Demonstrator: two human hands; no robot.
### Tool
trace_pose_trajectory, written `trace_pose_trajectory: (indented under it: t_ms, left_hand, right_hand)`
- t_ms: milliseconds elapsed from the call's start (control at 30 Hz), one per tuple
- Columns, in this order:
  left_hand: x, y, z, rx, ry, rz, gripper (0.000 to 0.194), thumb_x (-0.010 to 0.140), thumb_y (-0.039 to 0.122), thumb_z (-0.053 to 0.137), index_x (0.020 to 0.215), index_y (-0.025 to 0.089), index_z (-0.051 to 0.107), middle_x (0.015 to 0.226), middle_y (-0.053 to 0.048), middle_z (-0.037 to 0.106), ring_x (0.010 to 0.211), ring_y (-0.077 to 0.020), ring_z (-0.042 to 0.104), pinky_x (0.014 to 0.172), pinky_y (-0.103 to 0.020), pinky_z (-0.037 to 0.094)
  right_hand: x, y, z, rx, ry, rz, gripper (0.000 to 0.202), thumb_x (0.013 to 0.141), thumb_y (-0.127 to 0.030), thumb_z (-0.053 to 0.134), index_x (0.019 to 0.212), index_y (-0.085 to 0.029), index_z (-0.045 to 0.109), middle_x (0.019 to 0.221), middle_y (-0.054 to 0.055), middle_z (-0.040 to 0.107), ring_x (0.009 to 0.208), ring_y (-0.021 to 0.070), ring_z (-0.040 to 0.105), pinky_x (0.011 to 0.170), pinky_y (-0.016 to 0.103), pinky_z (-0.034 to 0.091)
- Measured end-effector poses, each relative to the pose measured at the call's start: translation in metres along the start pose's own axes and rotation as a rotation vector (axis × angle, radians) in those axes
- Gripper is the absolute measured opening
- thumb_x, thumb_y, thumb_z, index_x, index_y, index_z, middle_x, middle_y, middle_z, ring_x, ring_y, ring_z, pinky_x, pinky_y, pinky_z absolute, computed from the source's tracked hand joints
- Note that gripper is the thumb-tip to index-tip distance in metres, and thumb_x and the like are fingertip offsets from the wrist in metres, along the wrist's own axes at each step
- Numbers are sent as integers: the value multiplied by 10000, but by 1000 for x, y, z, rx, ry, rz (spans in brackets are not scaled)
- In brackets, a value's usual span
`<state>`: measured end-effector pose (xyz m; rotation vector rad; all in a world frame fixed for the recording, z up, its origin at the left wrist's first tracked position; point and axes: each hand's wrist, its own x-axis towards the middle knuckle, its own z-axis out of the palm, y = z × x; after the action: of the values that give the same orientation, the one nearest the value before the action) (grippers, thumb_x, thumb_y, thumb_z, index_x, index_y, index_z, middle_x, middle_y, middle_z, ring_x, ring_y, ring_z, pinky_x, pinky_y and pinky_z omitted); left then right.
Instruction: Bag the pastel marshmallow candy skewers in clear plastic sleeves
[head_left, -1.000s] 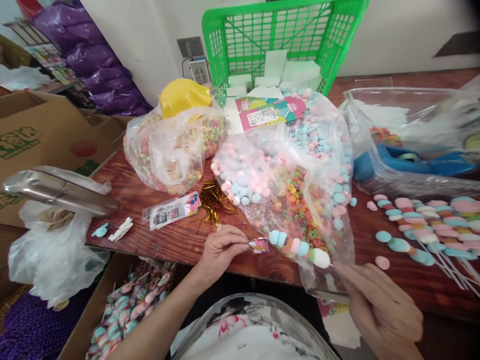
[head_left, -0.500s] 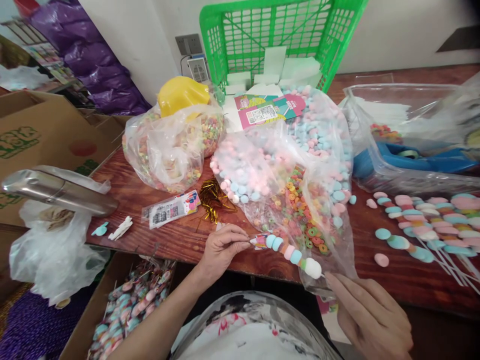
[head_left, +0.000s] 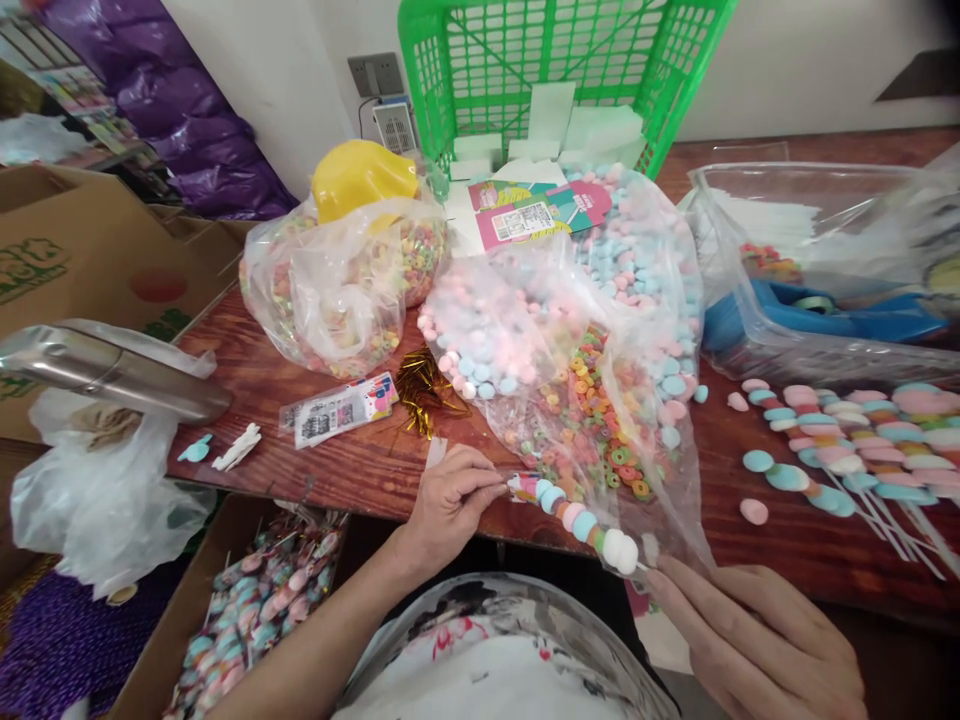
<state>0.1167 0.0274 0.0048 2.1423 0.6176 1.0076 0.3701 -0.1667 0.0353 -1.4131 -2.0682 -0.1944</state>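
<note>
My left fingers (head_left: 480, 491) are pinched together at the end of a small printed plastic sleeve (head_left: 525, 487). My right fingers (head_left: 684, 582) pinch the thin white stick (head_left: 641, 567) at the opposite end. Between them, the pink, blue and white marshmallow skewer (head_left: 579, 520) slants down toward my right hand, its far end at the sleeve and two white marshmallows nearest the stick grip. It is held in front of the near edge of the dark red wooden table (head_left: 360, 482).

Below the table edge, to my left: an open brown cardboard box (head_left: 159, 612) containing many similar skewers. On the table, right side: a pile of pastel marshmallow skewers (head_left: 862, 440), sticks toward me, with one loose pink marshmallow (head_left: 754, 511) nearby. Left side: flat printed clear plastic sleeves (head_left: 341, 412), beside a bundle of shiny gold tinsel ties (head_left: 424, 390); farther left, a silver metal flask (head_left: 127, 372) lies tilted.

Center: clear bags of multicolored ring candies (head_left: 619, 455) and of pink and blue marshmallows (head_left: 487, 345). Behind right: a clear plastic bin (head_left: 825, 178) with a blue tape dispenser (head_left: 862, 318). Rearmost: a green plastic basket (head_left: 551, 60) with white cards (head_left: 551, 112).
</note>
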Motion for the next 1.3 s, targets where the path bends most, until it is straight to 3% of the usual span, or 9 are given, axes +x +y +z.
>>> trace_pose_trajectory:
  t_ms: [133,333,467,600,700,800,933,1100,1300]
  left_hand:
    - [2,6,0,-22,-44,60,151,822,63,643,911,167,707,812,-66,691,804,-159,613,735,-303,520]
    - [5,7,-2,-189,-84,71,175,804,39,659,917,164,707,819,-69,700,828,-165,625,759,-312,524]
    - [4,4,-3,-250,-87,24,168,816,47,646,913,167,713,811,-69,695,811,-167,625,751,-319,514]
    - [3,5,-3,-338,-71,-157,80,849,132,630,830,150,706,762,-58,676,742,-154,610,703,-292,496]
    - [2,9,-5,-419,-78,-386,160,866,244,619,768,136,683,696,-32,640,623,-116,551,592,-238,449]
    - [4,12,-7,-439,-113,-522,243,871,328,605,742,131,662,634,-12,605,562,-99,511,539,-214,416]
    - [6,12,-8,-275,-183,-382,254,890,319,572,731,141,660,647,-23,616,607,-113,540,598,-227,436]
    - [6,13,-6,-199,-162,-254,215,921,238,521,761,150,635,681,-23,613,647,-114,550,642,-229,440]
    - [6,13,-1,-203,-170,-233,200,932,238,504,810,145,632,746,-42,632,691,-127,569,664,-239,445]
  right_hand:
    - [11,2,8,59,54,-48,341,841,-57,534,1120,-182,683,956,60,741,804,186,670,680,311,516]
    - [6,8,37,359,291,331,272,811,-23,573,954,-224,689,788,9,717,723,181,687,766,359,525]
    - [7,9,42,291,259,249,341,792,-1,563,1018,-217,698,870,32,728,774,188,698,774,359,526]
    - [19,8,38,384,219,186,355,792,11,548,1034,-205,692,873,39,726,753,175,693,716,321,537]
    - [23,11,36,523,207,248,348,808,16,531,1025,-213,678,816,22,713,725,172,686,697,323,539]
    - [26,15,31,440,155,209,348,815,1,513,1027,-220,679,840,25,724,740,168,697,732,318,545]
    - [32,20,17,292,131,103,346,812,-17,485,1004,-222,688,858,23,742,761,149,713,762,277,546]
    - [39,21,5,207,87,72,312,815,-16,480,979,-190,680,855,35,741,775,141,712,787,272,529]
    - [40,10,25,357,166,165,316,832,-3,491,992,-213,665,847,29,728,750,146,701,739,286,545]
